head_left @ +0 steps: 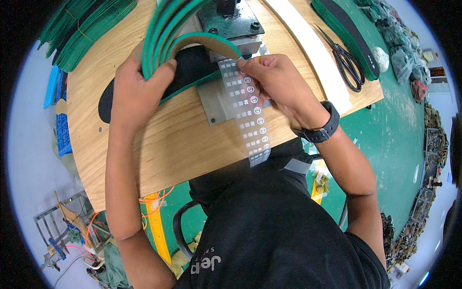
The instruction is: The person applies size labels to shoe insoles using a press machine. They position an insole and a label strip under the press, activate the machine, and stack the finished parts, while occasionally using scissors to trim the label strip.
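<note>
Left fingers [166, 72] close round bent insoles [153, 45]! Right fingers [251, 67] pinch a strip [249, 111] (clear, white-printed) dangling below them, scissors [339, 49] off to their right.

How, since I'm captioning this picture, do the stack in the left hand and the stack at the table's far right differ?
The held stack bends in a curve; the right stack lies stretched out on the table. The left hand grips the held stack, while nobody touches the right stack. The right stack shows a broad black top; the held stack shows mostly layered green edges. Both have green along their edges.
</note>
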The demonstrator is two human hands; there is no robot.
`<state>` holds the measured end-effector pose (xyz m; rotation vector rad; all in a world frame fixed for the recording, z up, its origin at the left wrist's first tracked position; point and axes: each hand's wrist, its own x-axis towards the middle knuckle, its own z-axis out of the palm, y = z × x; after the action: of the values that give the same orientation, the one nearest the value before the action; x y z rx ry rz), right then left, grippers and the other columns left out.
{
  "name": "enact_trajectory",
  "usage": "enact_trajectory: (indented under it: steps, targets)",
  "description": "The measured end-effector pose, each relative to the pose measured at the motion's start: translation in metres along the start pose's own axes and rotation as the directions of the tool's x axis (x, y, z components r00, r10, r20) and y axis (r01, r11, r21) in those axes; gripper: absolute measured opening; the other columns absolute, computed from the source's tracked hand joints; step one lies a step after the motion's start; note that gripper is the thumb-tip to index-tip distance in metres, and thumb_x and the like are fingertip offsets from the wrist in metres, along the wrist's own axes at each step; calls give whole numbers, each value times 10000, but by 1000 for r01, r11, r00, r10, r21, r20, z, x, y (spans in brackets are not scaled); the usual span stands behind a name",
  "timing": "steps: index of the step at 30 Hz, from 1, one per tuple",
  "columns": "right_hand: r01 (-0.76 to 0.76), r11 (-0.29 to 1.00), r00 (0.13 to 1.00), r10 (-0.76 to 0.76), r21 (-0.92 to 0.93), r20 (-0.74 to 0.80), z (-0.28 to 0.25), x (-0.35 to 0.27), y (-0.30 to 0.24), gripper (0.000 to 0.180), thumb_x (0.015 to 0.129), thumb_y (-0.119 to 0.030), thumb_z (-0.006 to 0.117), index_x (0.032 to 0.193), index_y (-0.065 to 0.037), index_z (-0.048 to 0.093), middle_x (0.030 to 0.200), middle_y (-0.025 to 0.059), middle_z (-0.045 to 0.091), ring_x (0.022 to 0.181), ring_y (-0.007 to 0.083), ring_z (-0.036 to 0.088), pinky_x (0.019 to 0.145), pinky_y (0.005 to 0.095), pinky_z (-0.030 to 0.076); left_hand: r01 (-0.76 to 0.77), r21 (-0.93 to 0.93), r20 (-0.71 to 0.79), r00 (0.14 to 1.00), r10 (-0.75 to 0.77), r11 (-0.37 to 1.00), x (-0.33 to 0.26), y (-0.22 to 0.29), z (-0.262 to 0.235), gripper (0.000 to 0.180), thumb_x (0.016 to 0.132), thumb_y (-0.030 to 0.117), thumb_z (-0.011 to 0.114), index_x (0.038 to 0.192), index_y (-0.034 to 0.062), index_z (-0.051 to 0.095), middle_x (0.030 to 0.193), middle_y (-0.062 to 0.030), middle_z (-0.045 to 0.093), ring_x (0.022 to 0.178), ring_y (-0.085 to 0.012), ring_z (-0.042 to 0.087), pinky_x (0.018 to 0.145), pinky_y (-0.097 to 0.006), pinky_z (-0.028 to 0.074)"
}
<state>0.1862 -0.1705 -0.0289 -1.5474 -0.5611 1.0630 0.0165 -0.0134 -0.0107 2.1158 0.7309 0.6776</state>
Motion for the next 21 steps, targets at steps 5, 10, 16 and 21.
enact_trajectory:
  steps: [5,10,16,21]
  targets:
    - [-50,998,999,51,40,-16,-3,-4,-4,249,901,-175,573,726,-5,623,563,31,584,421,70,527,387,168,397,-240,409,181,967,179,880,1,7,5,809,629,223,759,1342,92,400,1096,-217,591,1032,-409,535,894,-427,431]
    - [69,998,997,-70,3,23,-5,-5,3,222,893,-148,566,741,4,622,625,41,602,533,71,574,496,187,458,-242,397,160,968,193,885,-1,3,6,553,642,201,744,1131,40,544,995,-201,624,897,-388,577,803,-418,466]
    - [53,957,997,-36,287,-64,-24,-14,13,177,901,-134,559,819,11,620,723,61,639,608,94,608,571,226,510,-7,95,9,1000,7,995,-1,3,-3,252,703,152,664,891,-8,615,755,-106,640,664,-204,591,658,-308,473]
    - [-9,997,1000,10,-77,14,-5,-5,-3,257,884,-189,575,733,14,619,605,72,602,464,103,541,389,218,435,-68,-181,-159,987,39,981,0,-10,-11,221,748,93,623,940,-16,647,794,-21,641,718,-98,572,678,-266,467]
